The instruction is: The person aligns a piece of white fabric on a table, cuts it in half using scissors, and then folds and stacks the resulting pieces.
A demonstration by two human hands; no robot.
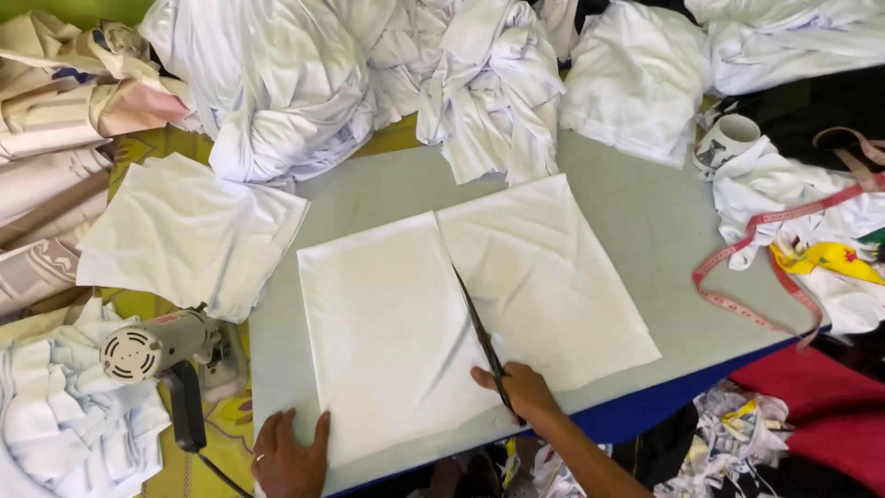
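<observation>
Head view is showing me cutting a white fabric square that is lying flat on the grey tabletop. My right hand is clenching the handles of the dark scissors, whose blades are running up the middle of the fabric, with the cut already open beyond their tip. My left hand is lying flat and open, pressing down the fabric's near left corner. I am judging that a clean cut means keeping that corner pinned, keeping the lower blade against the tabletop, and taking long strokes along 1 straight line. Left of the fabric a folded white stack is sitting; right of it a pink measuring tape is trailing.
</observation>
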